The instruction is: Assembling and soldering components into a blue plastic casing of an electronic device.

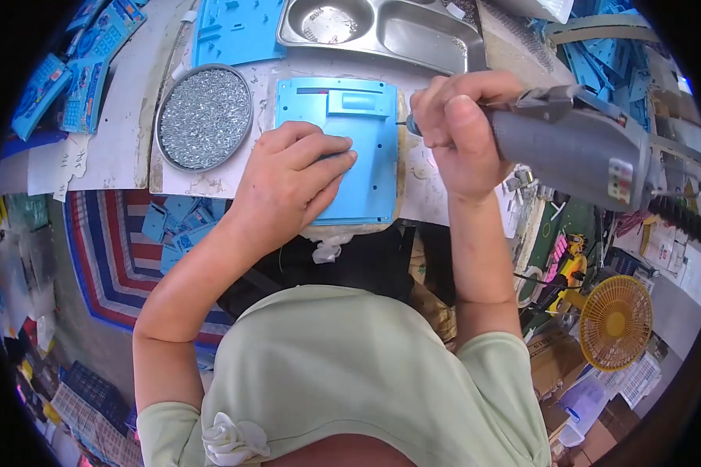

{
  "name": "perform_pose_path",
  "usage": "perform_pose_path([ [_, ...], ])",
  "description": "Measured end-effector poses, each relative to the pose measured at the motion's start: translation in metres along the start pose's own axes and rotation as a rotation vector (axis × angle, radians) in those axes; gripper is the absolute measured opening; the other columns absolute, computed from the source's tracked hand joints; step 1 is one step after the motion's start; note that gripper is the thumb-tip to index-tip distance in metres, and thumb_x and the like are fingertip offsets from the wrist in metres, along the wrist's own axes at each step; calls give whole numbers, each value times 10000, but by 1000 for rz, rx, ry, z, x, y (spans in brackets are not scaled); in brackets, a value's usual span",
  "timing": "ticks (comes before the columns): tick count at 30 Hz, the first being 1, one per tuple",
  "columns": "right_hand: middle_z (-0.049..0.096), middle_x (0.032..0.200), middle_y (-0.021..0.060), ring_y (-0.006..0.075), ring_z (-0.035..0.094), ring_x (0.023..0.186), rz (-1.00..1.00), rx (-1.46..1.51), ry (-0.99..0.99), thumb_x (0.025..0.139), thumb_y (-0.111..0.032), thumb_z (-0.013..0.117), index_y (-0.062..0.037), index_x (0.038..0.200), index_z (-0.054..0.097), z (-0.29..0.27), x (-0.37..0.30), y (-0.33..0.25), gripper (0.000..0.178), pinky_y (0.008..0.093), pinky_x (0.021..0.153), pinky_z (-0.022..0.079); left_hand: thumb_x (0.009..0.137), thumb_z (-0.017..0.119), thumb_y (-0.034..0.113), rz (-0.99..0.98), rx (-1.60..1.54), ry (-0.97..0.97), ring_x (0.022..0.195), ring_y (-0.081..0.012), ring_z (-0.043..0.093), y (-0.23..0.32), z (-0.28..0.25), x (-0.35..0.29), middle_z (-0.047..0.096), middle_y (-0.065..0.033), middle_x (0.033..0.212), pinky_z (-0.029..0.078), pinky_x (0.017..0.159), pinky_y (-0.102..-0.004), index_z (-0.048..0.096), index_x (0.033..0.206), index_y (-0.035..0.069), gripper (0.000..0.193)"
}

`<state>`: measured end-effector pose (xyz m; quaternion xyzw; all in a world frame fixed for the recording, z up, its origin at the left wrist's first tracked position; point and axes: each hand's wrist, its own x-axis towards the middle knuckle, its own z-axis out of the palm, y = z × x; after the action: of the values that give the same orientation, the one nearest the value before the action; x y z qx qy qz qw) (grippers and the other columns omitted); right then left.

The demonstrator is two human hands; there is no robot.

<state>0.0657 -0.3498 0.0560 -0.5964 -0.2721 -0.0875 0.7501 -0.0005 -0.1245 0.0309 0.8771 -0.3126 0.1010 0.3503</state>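
A light-blue plastic casing (362,175) lies back-side up at the table's near edge, with small dark holes and a raised rectangular cover near its far end. My left hand (292,175) rests on its left side, fingers stretched over the surface; the thumb is hidden. To the right, my right hand (467,128) is wrapped round a grey electric screwdriver (565,152). The tool lies roughly sideways, its thin bit pointing left at the casing's right edge. Whether the bit touches the casing I cannot tell. A round dish of small silvery screws (205,117) stands left of the casing.
Beyond the casing are a steel compartment tray (420,43) and another blue panel (237,35) with small blue parts on it. Blue printed toy-like panels (86,89) pile up at far left. More blue pieces lie in a striped bag (125,265) below. A yellow fan (615,323) stands at right.
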Motion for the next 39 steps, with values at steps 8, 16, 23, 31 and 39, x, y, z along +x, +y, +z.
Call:
perform_pose_path([
  [8,578,687,80,132,509,569,178,159,19,976,-169,671,-14,970,482,14,-36,-37,244,291,551,456,778,747,24,37,5,9,1005,-303,624,-3,5,2,699,-75,1177,511,908,-411,738,1124,68,349],
  [16,453,618,-10,143,437,559,114,176,-33,976,-277,611,-54,1058,547,26,-2,-70,247,363,610,388,809,789,227,-3,279,92,1291,-384,501,-43,-3,35,512,-155,1462,374,1086,-541,665,1109,92,352],
  [23,491,627,3,130,436,528,-16,186,-117,992,-272,592,-49,1065,509,-14,21,-98,248,328,593,402,887,691,105,-593,-325,887,1215,-248,600,-46,-63,-173,628,-144,1265,491,1020,-394,572,1242,-25,397],
  [31,422,620,-16,107,404,515,103,230,-59,987,-235,589,-49,1059,495,16,39,-50,220,285,578,394,939,691,345,-1997,-522,1295,1177,-304,584,-108,79,-516,581,-193,1305,467,1008,-404,523,1362,-36,594],
  [39,430,649,-29,87,400,523,144,146,18,986,-275,625,-59,1084,505,-5,39,-50,266,266,575,358,945,744,215,-691,101,1221,1064,-199,628,-148,-159,-183,533,-177,1364,553,829,-306,494,1391,-57,579],
])
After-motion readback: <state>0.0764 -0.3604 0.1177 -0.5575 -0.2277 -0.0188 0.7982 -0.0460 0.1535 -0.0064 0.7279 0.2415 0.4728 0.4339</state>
